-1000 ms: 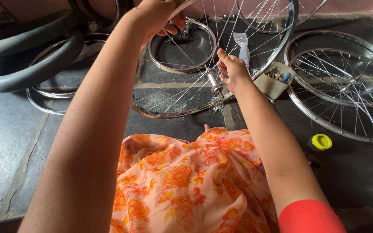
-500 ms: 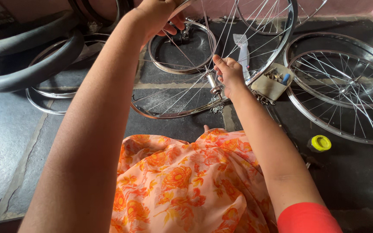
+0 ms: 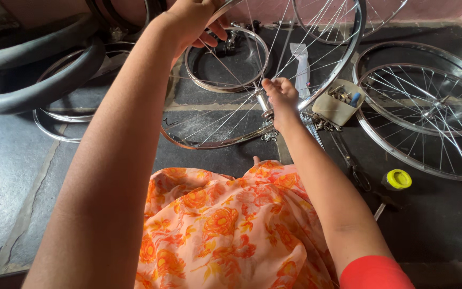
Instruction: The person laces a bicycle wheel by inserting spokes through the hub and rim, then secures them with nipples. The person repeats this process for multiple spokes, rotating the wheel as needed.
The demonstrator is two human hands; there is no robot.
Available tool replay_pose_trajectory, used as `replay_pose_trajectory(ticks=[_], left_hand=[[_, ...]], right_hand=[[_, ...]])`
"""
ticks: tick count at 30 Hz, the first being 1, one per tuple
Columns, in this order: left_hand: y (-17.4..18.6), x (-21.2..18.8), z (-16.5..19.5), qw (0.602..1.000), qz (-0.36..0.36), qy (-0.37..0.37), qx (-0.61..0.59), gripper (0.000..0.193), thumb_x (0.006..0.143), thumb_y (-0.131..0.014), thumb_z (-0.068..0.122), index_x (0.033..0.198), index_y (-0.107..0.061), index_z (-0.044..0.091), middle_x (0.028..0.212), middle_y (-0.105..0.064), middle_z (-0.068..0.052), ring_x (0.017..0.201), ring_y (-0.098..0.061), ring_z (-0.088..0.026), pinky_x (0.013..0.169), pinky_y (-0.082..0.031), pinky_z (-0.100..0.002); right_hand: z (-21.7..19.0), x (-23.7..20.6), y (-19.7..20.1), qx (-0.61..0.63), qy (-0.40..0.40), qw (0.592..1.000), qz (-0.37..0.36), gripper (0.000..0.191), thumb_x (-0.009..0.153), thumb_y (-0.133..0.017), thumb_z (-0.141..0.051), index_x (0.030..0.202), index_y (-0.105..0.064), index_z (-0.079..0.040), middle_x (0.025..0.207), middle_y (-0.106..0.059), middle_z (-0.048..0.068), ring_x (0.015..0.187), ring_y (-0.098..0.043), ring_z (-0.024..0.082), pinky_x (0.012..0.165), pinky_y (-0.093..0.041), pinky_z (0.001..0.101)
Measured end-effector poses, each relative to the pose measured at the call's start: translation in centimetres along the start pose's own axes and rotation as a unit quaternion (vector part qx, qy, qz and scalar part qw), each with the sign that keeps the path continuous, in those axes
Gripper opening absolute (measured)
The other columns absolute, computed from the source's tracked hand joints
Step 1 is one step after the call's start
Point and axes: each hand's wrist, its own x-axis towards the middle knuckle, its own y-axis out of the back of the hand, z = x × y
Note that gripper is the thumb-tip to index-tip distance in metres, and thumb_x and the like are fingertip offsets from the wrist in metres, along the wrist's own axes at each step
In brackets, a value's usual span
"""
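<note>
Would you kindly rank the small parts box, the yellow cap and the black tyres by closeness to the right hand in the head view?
From the right hand at the wheel hub:
1. Small parts box, just to its right.
2. Yellow cap, lower right on the dark floor.
3. Black tyres, far left.

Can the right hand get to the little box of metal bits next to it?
Probably yes. The right hand grips the wheel hub, and the small tan box sits open on the floor just to its right, with only thin spokes nearby. It would have to let go first.
</note>
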Motion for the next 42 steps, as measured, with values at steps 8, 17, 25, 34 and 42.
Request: replay_pose_trajectory(ticks=[8, 17, 25, 34, 42], left_hand=[[0.2, 0.1, 0.3, 0.999, -0.020, -0.027, -0.036, 0.044, 0.107, -0.037, 0.044, 0.097, -0.070, 0.017, 0.065, -0.072, -0.001, 0.057, -0.072, -0.012, 0.058, -0.056, -0.025], [-0.3, 0.3, -0.4, 0.994, 0.007, -0.030, -0.103, 0.042, 0.109, -0.047, 0.046, 0.109, -0.068, 0.009, 0.067, -0.053, 0.005, 0.060, -0.055, -0.006, 0.061, -0.055, -0.026], [0.2, -0.8, 1.8, 0.998, -0.014, 0.030, -0.049, 0.053, 0.105, -0.044, 0.054, 0.109, -0.071, 0.009, 0.070, -0.063, 0.001, 0.062, -0.065, -0.008, 0.066, -0.061, -0.026], [0.7, -2.0, 3.4, 0.984, -0.110, 0.057, -0.131, 0.046, 0.105, -0.035, 0.045, 0.112, -0.065, 0.011, 0.072, -0.069, -0.006, 0.063, -0.072, -0.015, 0.070, -0.064, -0.031], [0.1, -2.5, 0.2, 0.933, -0.158, -0.039, -0.321, 0.035, 0.112, -0.038, 0.034, 0.113, -0.057, 0.005, 0.089, -0.068, -0.008, 0.081, -0.070, -0.018, 0.080, -0.065, -0.035]], right_hand=[[1.0, 0.8, -1.6, 0.046, 0.049, 0.997, -0.032, 0.030, 0.089, -0.083, -0.029, 0.096, -0.063, -0.008, 0.088, -0.068, -0.001, 0.083, -0.063, 0.008, 0.077, -0.050, 0.0224], [2.0, -0.6, 0.1, -0.076, 0.094, 0.992, -0.040, 0.017, 0.097, -0.071, -0.021, 0.104, -0.072, -0.005, 0.092, -0.074, 0.000, 0.085, -0.067, 0.008, 0.077, -0.052, 0.0222], [2.0, -1.7, 2.0, -0.175, 0.239, 0.950, -0.100, 0.016, 0.103, -0.062, -0.015, 0.108, -0.072, -0.003, 0.103, -0.074, 0.005, 0.095, -0.072, 0.013, 0.086, -0.056, 0.0250], [2.4, -1.6, 3.2, -0.224, 0.337, 0.910, -0.090, 0.008, 0.101, -0.065, -0.002, 0.107, -0.070, -0.003, 0.101, -0.074, 0.007, 0.090, -0.072, 0.016, 0.077, -0.055, 0.0261], [1.3, 0.3, 4.5, -0.175, 0.275, 0.939, -0.112, 0.011, 0.103, -0.060, -0.005, 0.110, -0.069, -0.002, 0.101, -0.076, 0.007, 0.095, -0.074, 0.013, 0.081, -0.057, 0.0252]])
